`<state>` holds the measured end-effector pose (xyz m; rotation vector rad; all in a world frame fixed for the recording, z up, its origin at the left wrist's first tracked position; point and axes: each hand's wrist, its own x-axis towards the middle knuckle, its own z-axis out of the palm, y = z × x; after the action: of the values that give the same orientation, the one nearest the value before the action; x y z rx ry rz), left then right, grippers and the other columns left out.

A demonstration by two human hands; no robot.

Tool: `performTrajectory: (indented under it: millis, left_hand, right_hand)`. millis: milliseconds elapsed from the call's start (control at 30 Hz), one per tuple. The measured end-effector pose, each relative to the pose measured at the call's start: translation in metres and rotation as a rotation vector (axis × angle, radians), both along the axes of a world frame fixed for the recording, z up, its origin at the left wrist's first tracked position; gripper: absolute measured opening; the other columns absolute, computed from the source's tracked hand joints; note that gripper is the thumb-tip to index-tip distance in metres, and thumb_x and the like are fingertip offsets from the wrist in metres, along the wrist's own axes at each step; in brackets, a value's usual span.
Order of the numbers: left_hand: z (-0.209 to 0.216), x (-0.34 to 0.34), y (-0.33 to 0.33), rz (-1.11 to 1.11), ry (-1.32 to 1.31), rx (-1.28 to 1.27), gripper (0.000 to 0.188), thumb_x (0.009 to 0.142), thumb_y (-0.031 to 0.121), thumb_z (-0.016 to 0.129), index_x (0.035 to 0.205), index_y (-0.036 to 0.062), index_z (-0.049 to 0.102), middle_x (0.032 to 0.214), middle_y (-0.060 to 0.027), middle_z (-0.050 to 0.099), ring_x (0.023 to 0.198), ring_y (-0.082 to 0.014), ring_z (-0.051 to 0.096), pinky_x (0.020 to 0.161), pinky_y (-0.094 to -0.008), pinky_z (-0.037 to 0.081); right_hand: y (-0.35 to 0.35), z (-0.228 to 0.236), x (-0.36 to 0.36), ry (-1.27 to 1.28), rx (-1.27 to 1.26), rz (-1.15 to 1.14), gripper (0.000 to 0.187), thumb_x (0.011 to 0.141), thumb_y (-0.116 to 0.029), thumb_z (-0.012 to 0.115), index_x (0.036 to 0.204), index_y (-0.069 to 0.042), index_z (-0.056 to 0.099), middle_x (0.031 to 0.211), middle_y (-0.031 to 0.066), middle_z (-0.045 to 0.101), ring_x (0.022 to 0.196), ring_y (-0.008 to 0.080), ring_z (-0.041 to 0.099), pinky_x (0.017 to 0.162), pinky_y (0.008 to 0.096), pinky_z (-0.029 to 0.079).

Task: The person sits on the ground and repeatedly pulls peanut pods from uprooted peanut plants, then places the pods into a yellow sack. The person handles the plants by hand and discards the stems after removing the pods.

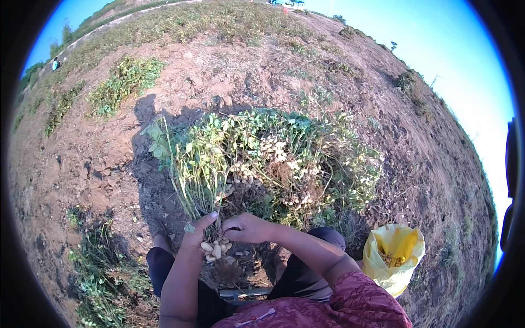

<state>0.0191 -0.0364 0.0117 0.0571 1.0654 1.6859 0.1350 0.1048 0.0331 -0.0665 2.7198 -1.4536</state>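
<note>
My left hand [200,232] grips the stems of a peanut plant [192,183] near its root end. The plant's leafy tops point away from me. A cluster of pale peanuts [217,249] hangs from its roots just below and between my hands. Close by on the right, my right hand [247,228] is closed at the upper edge of that cluster. Whatever lies between its fingers is hidden. Just beyond both hands spreads a heap of pulled peanut plants [306,139], with many pods [276,150] showing among the roots.
A yellow bag [396,281], its top open, stands at my right with peanuts inside. More pulled plants [101,284] lie at the lower left. My legs in dark trousers flank the work. A low seat [243,293] shows beneath me. Dry soil and more plants stretch beyond.
</note>
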Motion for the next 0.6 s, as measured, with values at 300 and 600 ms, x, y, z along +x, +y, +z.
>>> performTrajectory:
  millis: [300, 600]
  left_hand:
    - [0.012, -0.004, -0.015, -0.195, -0.021, 0.069, 0.032, 0.074, 0.033, 0.064, 0.07, 0.0032, 0.056, 0.061, -0.0078, 0.055, 0.054, -0.0181, 0.054, 0.052, -0.0289, 0.046]
    - [0.012, -0.006, -0.005, 0.006, -0.092, 0.311, 0.034, 0.08, 0.035, 0.058, 0.067, 0.0043, 0.051, 0.058, -0.0071, 0.05, 0.056, -0.0191, 0.051, 0.054, -0.0299, 0.044]
  right_hand:
    - [-0.001, -0.001, 0.001, -0.17, -0.288, 0.134, 0.023, 0.089, -0.012, 0.056, 0.109, -0.002, 0.059, 0.1, 0.0067, 0.063, 0.091, 0.0108, 0.055, 0.083, 0.0279, 0.043]
    - [-0.014, 0.0, -0.001, -0.006, -0.645, -0.098, 0.021, 0.091, -0.015, 0.053, 0.108, -0.002, 0.056, 0.093, 0.0007, 0.057, 0.081, 0.0089, 0.051, 0.075, 0.0247, 0.042]
